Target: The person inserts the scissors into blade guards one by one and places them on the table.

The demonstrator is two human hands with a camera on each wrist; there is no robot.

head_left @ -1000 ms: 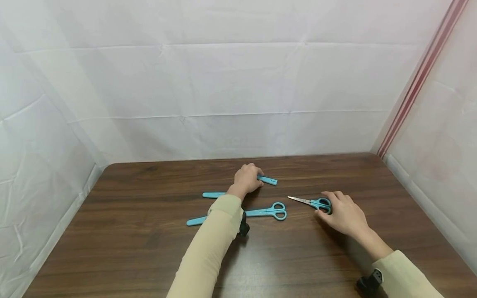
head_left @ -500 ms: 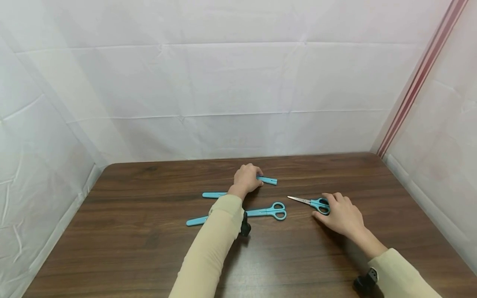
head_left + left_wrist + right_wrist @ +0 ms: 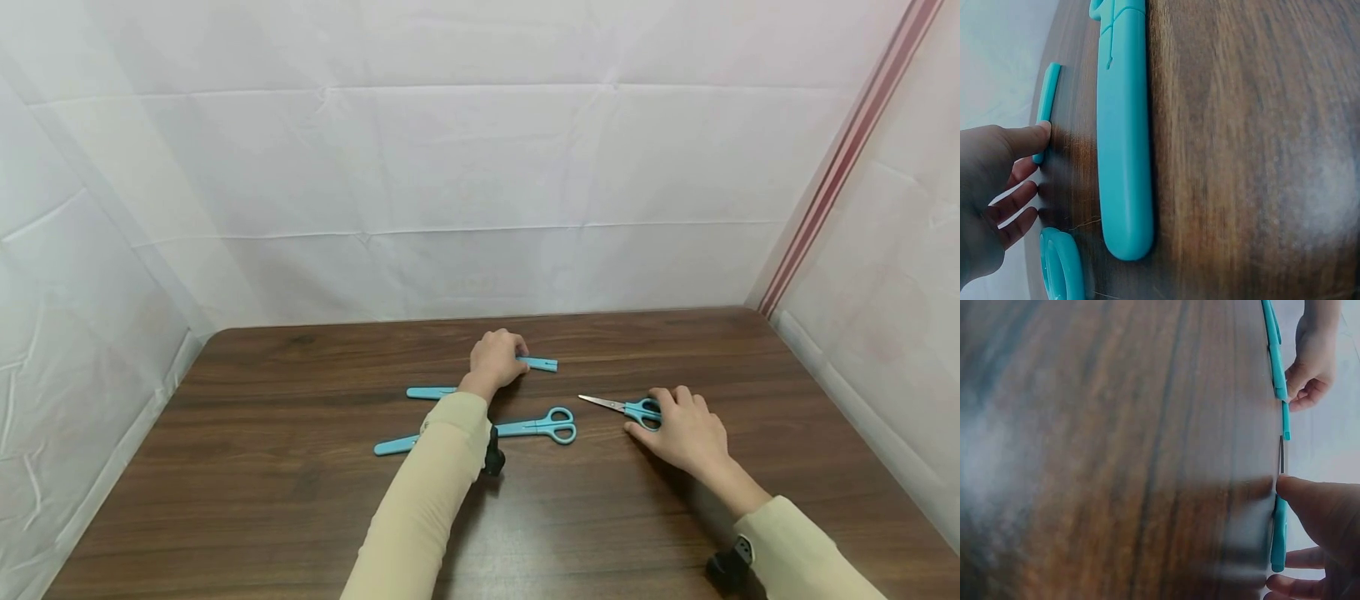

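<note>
Teal scissors [image 3: 633, 408], flat, blades bare.

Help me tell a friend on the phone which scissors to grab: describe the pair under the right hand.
On the dark wooden table, look to the right half, where the right hand rests. Its fingers touch the small teal-handled scissors with bare metal blades, tips pointing left. The longer teal scissors in a teal blade cover beside them show no metal.
</note>
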